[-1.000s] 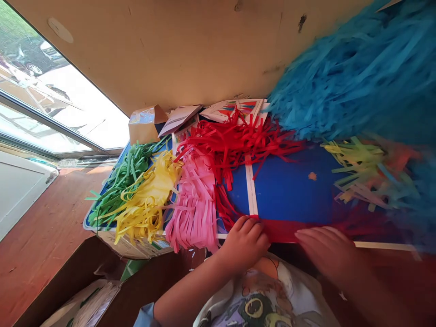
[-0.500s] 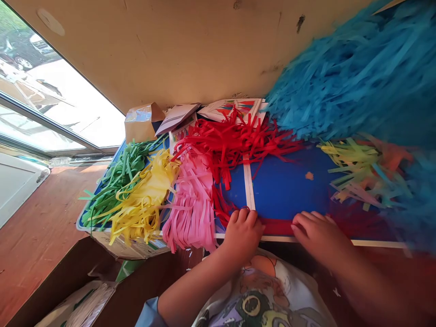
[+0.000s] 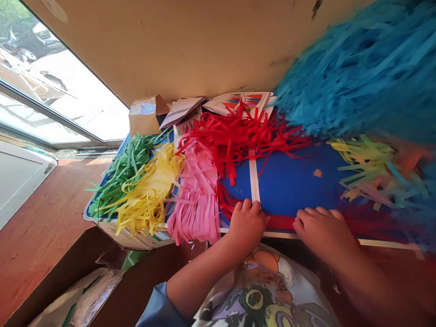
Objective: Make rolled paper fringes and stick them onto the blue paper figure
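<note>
My left hand (image 3: 247, 225) sits curled on a red paper band (image 3: 281, 222) at the near edge of a blue board (image 3: 293, 186), touching the end of a white strip (image 3: 254, 181). My right hand (image 3: 323, 231) rests a little further right on that band, its fingers slightly curled. Red paper fringe (image 3: 238, 141) lies above the left hand, with pink fringe (image 3: 197, 200) beside it. Yellow fringe (image 3: 146, 195) and green fringe (image 3: 126, 172) lie further left. A large, blurred mass of blue fringe (image 3: 361, 68) fills the upper right, above mixed pale fringe (image 3: 374, 172).
A cardboard box (image 3: 136, 238) lies under the board's left end. Printed papers (image 3: 238, 103) and a small cardboard packet (image 3: 146, 116) sit along a beige wall (image 3: 170, 50). A window (image 3: 68, 91) and a brown floor (image 3: 44, 218) lie to the left.
Both hands have moved slightly up the picture, further onto the board, and less of the red band shows. The whole view has shifted slightly with my head.
</note>
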{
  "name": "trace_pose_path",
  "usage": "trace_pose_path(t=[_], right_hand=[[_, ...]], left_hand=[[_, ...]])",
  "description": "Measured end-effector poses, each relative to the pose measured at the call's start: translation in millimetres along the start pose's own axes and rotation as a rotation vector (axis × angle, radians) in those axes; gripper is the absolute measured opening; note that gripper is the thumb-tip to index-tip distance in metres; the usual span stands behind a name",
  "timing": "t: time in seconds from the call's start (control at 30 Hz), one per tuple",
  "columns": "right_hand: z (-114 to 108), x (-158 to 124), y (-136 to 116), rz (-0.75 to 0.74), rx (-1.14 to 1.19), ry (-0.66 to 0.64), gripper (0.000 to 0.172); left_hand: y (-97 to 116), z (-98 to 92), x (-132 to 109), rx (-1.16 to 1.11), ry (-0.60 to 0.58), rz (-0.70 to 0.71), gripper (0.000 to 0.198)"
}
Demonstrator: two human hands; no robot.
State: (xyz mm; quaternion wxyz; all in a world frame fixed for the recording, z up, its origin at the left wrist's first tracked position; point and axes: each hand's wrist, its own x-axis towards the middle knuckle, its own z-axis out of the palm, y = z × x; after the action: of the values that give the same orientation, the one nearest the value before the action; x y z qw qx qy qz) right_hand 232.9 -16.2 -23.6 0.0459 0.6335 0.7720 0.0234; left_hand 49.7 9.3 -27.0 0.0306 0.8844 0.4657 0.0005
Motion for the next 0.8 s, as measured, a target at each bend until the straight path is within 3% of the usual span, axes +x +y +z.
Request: trace_pose_path(t=[0.17,0.37,0.8], right_hand=[[-3,-1,-6,0.043,-0.027,0.015,0.023],[1,-1,-7,0.094,-0.038,0.076,0.021],[5,5,4,0.096,0.059,-0.089,0.021]], left_hand=[[2,-4.4,4,-0.018,-0.099,-0.042,0.027],[4,-4.5,5,-0.019,-0.124,-0.066,0.027],[6,-5.7,7,0.011,-0.154,-0.061,0.023]])
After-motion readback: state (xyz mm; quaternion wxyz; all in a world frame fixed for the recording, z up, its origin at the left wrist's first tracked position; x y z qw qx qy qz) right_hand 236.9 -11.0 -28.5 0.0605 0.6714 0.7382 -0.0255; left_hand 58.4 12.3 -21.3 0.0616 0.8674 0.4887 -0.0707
